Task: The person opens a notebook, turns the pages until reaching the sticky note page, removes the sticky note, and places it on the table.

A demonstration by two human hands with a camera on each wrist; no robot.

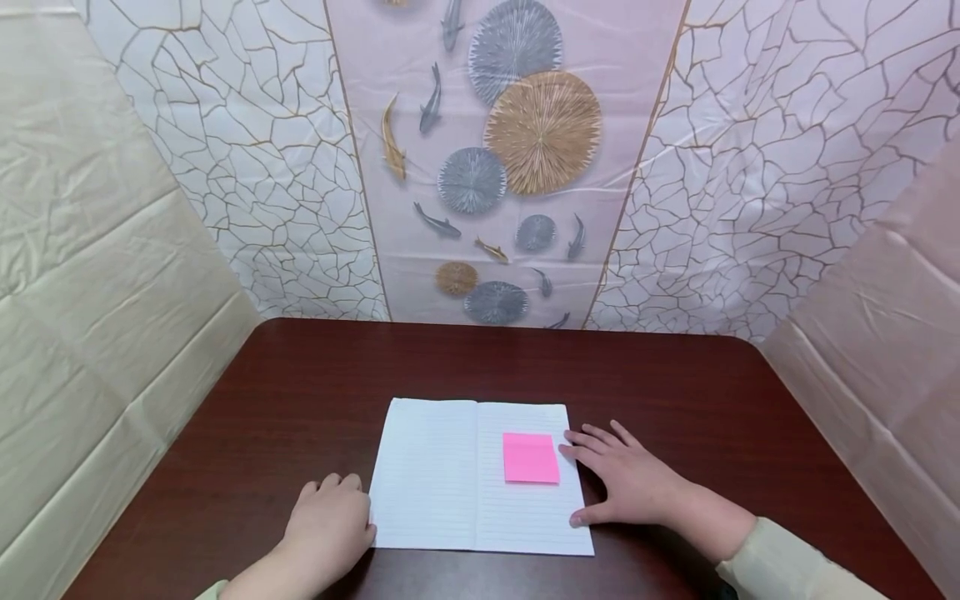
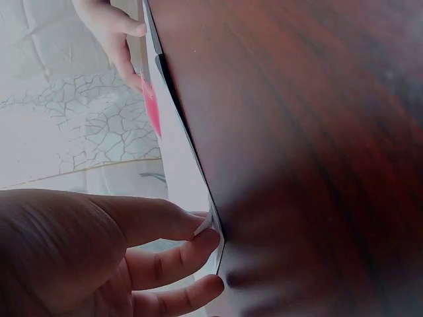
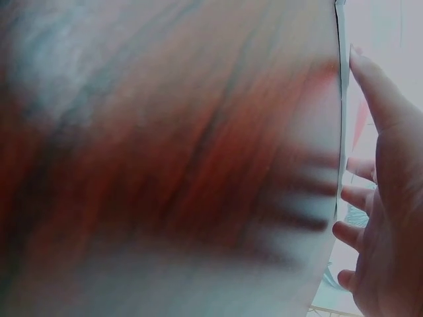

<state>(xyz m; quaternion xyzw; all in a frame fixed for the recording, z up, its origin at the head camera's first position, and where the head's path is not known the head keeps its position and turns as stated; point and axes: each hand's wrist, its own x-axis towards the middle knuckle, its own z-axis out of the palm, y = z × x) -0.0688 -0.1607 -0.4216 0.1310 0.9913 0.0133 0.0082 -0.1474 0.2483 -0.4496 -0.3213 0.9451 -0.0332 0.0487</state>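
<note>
An open lined notebook (image 1: 427, 475) lies on the table with a pink sticky note (image 1: 531, 457) on its right-hand page. At the left edge of the notebook is my left hand (image 1: 328, 521), fingers curled. The left wrist view shows its thumb (image 2: 165, 221) and forefinger pinching the paper at that edge. My right hand (image 1: 637, 479) has its fingers spread beside the right edge, thumb and fingertips right at the page margin. In the right wrist view its fingers (image 3: 357, 198) reach along the notebook's edge.
The dark brown wooden table (image 1: 315, 375) has rounded far corners. Behind it hangs a patterned cloth (image 1: 487, 250) with fish and round shapes. Pale cloth walls (image 1: 97, 333) rise at both sides.
</note>
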